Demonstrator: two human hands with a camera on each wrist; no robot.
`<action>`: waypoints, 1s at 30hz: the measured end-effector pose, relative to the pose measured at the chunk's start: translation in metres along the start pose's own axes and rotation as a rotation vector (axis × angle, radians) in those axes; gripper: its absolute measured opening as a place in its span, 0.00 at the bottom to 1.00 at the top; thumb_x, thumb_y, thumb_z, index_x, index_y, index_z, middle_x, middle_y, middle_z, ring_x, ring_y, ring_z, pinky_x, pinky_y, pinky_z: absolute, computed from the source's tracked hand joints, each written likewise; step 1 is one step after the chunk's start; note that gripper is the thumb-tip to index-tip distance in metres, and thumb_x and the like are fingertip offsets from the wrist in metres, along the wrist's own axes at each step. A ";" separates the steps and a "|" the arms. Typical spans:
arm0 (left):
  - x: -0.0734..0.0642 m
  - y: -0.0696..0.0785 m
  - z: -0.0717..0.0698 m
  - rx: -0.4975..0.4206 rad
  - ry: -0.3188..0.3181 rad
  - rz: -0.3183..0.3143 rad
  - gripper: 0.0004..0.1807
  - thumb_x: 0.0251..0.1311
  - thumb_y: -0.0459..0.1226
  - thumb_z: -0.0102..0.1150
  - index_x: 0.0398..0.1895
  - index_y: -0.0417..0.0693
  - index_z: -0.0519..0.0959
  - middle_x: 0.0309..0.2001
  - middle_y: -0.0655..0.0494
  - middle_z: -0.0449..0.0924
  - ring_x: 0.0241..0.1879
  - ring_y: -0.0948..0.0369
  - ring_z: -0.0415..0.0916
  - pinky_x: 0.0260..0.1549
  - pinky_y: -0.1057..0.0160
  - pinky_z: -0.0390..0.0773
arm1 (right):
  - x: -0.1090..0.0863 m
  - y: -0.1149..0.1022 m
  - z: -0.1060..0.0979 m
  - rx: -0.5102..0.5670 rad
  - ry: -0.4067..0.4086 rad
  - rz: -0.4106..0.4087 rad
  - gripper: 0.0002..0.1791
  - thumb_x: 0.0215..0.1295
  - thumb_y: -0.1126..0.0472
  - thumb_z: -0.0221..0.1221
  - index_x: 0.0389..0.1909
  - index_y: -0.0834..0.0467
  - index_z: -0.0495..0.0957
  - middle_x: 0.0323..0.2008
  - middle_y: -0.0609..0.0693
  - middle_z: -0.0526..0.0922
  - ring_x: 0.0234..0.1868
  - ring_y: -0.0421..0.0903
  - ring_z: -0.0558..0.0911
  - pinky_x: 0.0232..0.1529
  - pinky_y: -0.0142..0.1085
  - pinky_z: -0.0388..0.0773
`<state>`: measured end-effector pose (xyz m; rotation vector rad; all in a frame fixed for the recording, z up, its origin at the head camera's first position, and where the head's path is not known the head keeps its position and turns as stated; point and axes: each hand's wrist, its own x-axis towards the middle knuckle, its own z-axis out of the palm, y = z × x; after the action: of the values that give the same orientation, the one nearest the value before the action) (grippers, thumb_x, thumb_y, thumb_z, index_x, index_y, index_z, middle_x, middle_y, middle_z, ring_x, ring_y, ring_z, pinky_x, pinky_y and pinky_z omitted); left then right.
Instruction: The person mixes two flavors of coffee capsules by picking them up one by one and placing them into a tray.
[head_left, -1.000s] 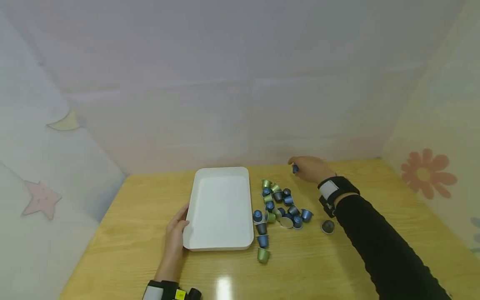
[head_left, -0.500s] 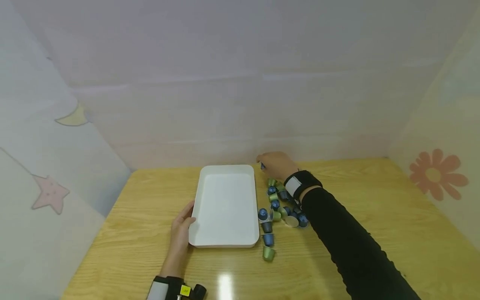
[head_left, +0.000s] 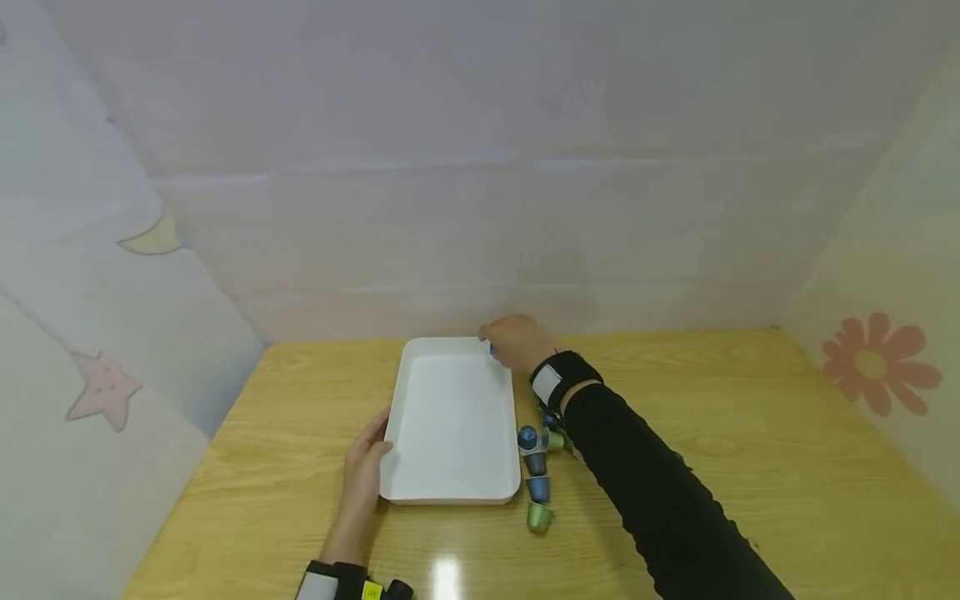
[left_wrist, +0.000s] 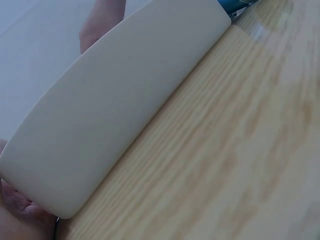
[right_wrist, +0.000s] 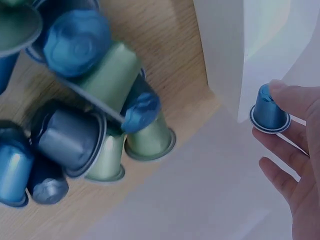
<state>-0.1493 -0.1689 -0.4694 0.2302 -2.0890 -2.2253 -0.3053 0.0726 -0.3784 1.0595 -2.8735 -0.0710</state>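
Observation:
My right hand (head_left: 519,342) pinches a blue coffee capsule (right_wrist: 270,114) between thumb and fingers, over the far right corner of the white tray (head_left: 450,425). In the right wrist view the capsule's rim faces down and the tray wall is beside it. My left hand (head_left: 363,467) grips the tray's near left side, thumb at the rim; its other fingers are partly hidden by the tray. No capsules show inside the tray. Right of it lie several blue, dark and green capsules (right_wrist: 72,137), in the head view mostly hidden by my right forearm.
A short line of capsules runs along the tray's right side, ending with a green capsule (head_left: 539,518) nearest me. The wooden table (head_left: 675,375) meets a pale wall (head_left: 450,250) at the back. Patterned side walls stand left and right.
My right hand has carried the blue capsule leftward, from beyond the pile to the tray's far right corner. My left hand keeps its hold on the tray. The head view has shifted slightly.

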 end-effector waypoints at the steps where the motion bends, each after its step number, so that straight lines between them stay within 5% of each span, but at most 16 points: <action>1: 0.000 0.000 0.000 -0.005 0.004 -0.003 0.27 0.61 0.25 0.36 0.66 0.38 0.61 0.68 0.47 0.58 0.66 0.55 0.54 0.48 0.78 0.64 | 0.002 -0.003 0.001 -0.015 -0.001 -0.007 0.19 0.57 0.61 0.63 0.51 0.55 0.78 0.44 0.47 0.83 0.44 0.46 0.80 0.46 0.36 0.75; 13: -0.003 -0.003 0.008 -0.039 -0.003 0.001 0.27 0.62 0.24 0.37 0.66 0.36 0.60 0.68 0.44 0.57 0.67 0.53 0.54 0.47 0.79 0.64 | 0.008 -0.021 0.028 -0.047 -0.051 -0.004 0.15 0.58 0.69 0.60 0.45 0.52 0.81 0.38 0.46 0.84 0.38 0.45 0.81 0.41 0.36 0.76; 30: 0.001 0.000 0.012 -0.030 -0.006 0.012 0.27 0.62 0.24 0.37 0.66 0.37 0.61 0.68 0.44 0.57 0.67 0.53 0.54 0.49 0.78 0.63 | 0.010 -0.024 0.016 -0.039 -0.113 -0.001 0.18 0.57 0.70 0.61 0.48 0.51 0.79 0.43 0.46 0.83 0.43 0.45 0.80 0.45 0.35 0.75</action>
<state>-0.1523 -0.1572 -0.4690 0.2092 -2.0525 -2.2519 -0.2989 0.0477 -0.3955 1.0836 -2.9580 -0.1917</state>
